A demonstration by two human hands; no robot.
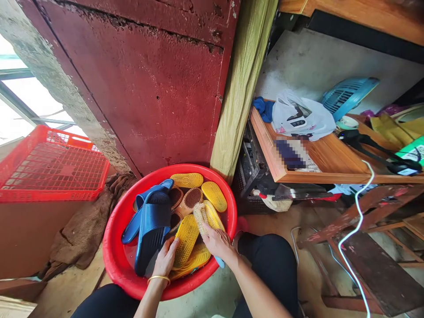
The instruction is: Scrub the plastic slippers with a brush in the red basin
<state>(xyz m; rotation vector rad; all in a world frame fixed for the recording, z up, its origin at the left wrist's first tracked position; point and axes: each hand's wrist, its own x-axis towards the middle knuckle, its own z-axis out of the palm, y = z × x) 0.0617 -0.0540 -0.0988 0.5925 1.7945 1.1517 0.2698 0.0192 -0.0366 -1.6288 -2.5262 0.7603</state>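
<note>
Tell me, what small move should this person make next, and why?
Probably one short scrub along the yellow slipper. The right hand holds the brush against it, and the left hand sits by the blue slipper, away from the bristles.

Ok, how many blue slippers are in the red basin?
2. One blue slide lies on top, under the left hand; the other lies beside it, toward the left rim of the red basin. More may be hidden beneath the pile.
</note>
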